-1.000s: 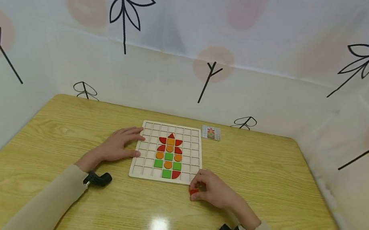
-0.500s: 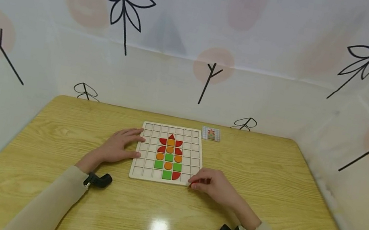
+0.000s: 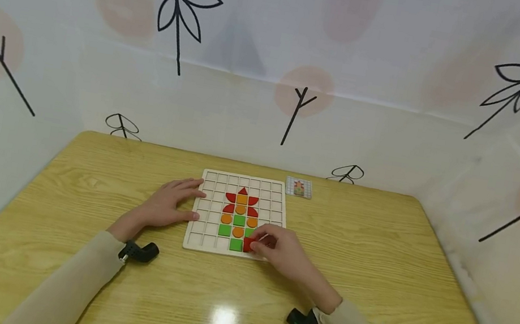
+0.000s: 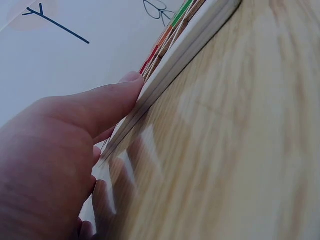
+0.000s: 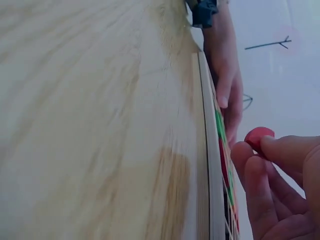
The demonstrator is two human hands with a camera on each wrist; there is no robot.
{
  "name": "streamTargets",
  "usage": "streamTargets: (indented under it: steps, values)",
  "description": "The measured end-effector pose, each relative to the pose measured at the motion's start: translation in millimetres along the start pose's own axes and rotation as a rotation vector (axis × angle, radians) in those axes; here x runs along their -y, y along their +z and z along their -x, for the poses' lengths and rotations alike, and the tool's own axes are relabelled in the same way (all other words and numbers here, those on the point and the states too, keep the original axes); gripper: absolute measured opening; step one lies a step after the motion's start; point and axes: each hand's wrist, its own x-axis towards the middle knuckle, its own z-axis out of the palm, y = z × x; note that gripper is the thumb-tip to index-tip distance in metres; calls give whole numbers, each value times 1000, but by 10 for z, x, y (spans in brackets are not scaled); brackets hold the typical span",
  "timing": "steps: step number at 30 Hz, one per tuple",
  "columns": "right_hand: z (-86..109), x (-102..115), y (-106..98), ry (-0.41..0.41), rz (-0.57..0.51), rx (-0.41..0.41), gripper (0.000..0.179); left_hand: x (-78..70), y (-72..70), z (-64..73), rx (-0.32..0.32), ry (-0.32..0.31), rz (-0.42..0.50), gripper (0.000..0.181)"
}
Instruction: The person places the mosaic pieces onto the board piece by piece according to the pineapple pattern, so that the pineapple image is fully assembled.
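A white grid board (image 3: 202, 239) lies on the table, bearing a figure of red, orange and green shape tiles. My left hand (image 3: 162, 206) rests at the board's left edge, fingers spread, thumb on the rim (image 4: 131, 107). Between thumb and fingertips, my right hand (image 3: 287, 254) pinches a small red tile with a rounded edge (image 5: 258, 138). It is over the bottom row, just right of a green square tile (image 3: 236, 244). The right fingers partly cover another green square and the red quarter-round tile beneath.
A small picture card (image 3: 299, 187) with a similar coloured figure lies beyond the board's far right corner. The wooden table (image 3: 114, 292) spreads around the board, with a patterned white cloth (image 3: 226, 116) hanging behind it.
My right hand has moved left and a little away from me, from beside the board's near right corner to over its bottom row, carrying the red tile. The left hand has stayed put.
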Motion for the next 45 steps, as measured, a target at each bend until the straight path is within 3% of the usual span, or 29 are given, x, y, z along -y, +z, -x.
streamTargets:
  steps: [8, 12, 19, 26, 45]
  values:
    - [-212, 28, 123, -80, -43, 22, 26, 20, 7, -1, 5, -1, -4, 59]
    - [-308, 49, 175, -93, -59, 43, 23, 18, 5, -2, 3, -2, -1, 58]
    - [-433, 52, 271, -166, 92, 46, 20, 13, 5, -5, 0, -9, 2, 57]
    - [-482, 5, 338, -118, 118, 139, 9, -3, 10, 7, -16, 2, 10, 58]
    - [-477, 12, 330, -154, 114, 179, 8, 8, 11, 8, -20, 10, 13, 58]
